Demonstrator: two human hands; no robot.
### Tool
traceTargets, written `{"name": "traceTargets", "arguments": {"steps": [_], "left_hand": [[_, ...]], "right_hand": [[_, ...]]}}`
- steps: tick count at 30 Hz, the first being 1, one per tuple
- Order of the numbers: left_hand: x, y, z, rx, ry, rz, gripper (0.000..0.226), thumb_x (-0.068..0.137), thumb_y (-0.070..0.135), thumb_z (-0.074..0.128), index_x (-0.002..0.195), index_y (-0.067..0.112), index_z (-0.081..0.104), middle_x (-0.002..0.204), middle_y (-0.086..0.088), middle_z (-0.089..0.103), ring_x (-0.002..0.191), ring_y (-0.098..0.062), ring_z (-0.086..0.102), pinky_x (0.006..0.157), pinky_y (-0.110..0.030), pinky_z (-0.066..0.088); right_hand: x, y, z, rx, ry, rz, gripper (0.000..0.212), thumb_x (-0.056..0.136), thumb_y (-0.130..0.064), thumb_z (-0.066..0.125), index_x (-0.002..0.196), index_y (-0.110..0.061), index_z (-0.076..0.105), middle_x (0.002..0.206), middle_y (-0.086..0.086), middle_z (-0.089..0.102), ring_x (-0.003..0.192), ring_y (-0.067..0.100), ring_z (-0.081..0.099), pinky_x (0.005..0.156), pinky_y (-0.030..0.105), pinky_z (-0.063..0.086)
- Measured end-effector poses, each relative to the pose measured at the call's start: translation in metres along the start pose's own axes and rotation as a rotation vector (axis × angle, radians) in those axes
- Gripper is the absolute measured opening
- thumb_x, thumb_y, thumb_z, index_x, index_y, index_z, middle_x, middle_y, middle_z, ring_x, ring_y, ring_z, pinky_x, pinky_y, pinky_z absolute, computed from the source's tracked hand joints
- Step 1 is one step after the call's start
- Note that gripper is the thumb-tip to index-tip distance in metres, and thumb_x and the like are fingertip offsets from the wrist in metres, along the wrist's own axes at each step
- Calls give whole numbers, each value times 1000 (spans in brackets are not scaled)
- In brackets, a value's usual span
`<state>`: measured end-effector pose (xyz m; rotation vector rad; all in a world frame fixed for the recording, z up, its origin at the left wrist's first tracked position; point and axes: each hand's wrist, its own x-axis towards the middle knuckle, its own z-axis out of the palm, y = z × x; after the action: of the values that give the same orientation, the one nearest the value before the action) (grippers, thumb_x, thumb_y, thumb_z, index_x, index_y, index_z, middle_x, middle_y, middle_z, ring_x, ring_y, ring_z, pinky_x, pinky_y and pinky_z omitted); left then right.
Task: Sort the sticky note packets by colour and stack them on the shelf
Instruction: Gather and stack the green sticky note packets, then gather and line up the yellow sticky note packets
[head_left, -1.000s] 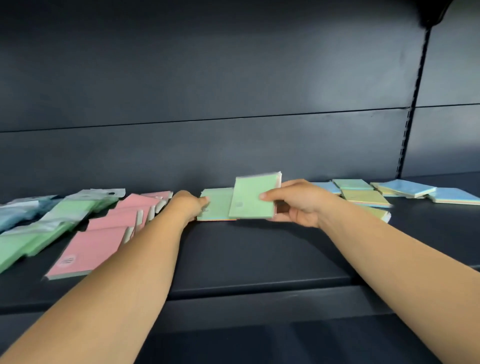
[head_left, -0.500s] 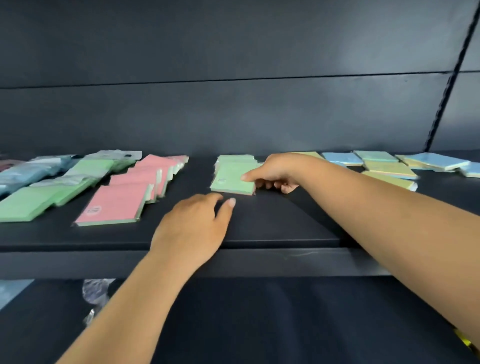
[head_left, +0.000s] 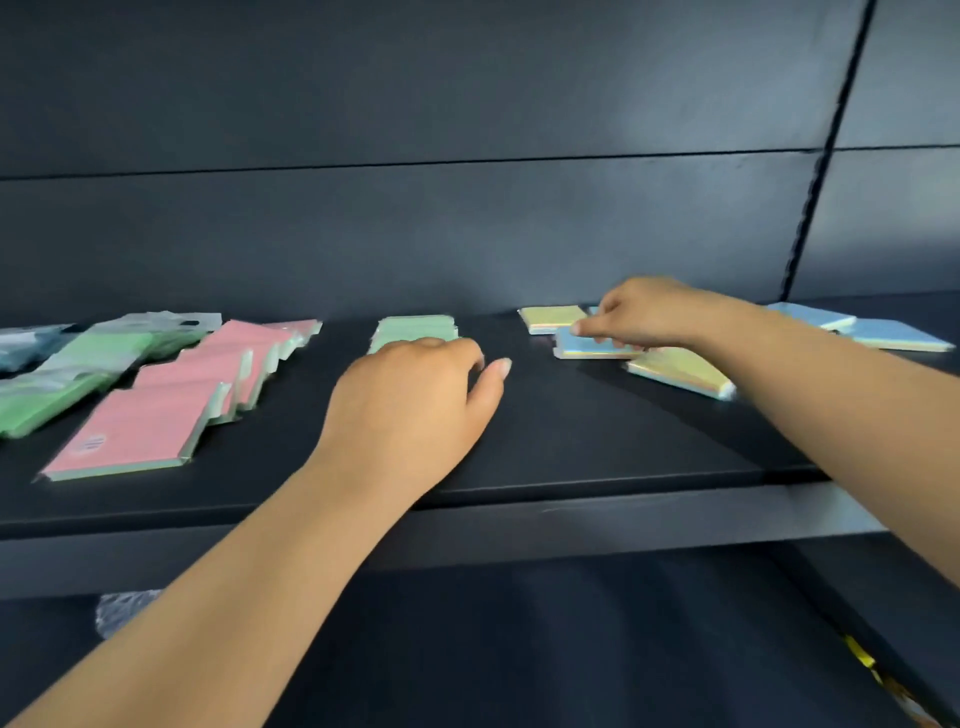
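Pink packets (head_left: 156, 415) and a green stack (head_left: 415, 328) are sorted, while a blue packet (head_left: 587, 347) at 2 o'clock is pinched by the right hand (head_left: 644, 314); the left hand (head_left: 410, 410) is held relaxed, empty.

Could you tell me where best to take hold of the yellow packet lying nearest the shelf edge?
Probably pinch the yellow packet across its long side edges from above; it lies flat, thin, its near-left edges clear of neighbours.

Two hands reach over one dark shelf (head_left: 571, 447). At far right lie three blue packets (head_left: 587, 347) and two yellow packets (head_left: 675, 371). The overlapping pink packets (head_left: 156, 421) and the green stack (head_left: 413, 330) are too blurred to count.
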<state>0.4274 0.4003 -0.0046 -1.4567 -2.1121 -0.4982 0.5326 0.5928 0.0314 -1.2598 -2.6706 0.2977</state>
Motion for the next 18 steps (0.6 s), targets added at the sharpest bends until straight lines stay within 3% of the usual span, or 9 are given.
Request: {"name": "traceTargets", "arguments": {"steps": [4,7,12,15,18], "left_hand": [[35,49,4,-57,-38,81,36,95,47,31,90,24,58,86,7,59,80,-18,51,62,-28,37],[65,91,15,-106,-95,105,32,94,48,33,82,26,53,85,6,61,78,-18,48,63,-27,37],[111,145,55,-114,-470,131,46,92,55,32,102,19,59,101,5,60,104,-20,53,80,-32,44],[130,168,83,-87,-715,96,60,91,61,25,132,22,44,135,-2,46,128,-24,39,100,-34,35],[137,185,97,-52,-796,25,68,90,64,17,144,24,26,153,-1,24,139,-23,24,111,-40,23]], "right_hand": [[-5,70,-23,-32,28,97,39,91,-47,46,72,-20,66,99,11,67,92,27,59,82,30,43],[-4,121,-38,-15,39,164,37,92,-45,46,76,-18,66,95,7,60,87,24,53,81,28,40],[16,186,-53,55,59,148,36,91,-44,48,79,-16,67,92,8,61,81,23,52,73,26,36],[30,211,-59,64,46,119,45,93,-47,43,103,-10,66,120,10,58,108,26,52,87,29,36],[44,238,-49,59,-97,90,61,94,-54,32,143,-17,36,154,3,26,142,20,22,113,34,18]]}}
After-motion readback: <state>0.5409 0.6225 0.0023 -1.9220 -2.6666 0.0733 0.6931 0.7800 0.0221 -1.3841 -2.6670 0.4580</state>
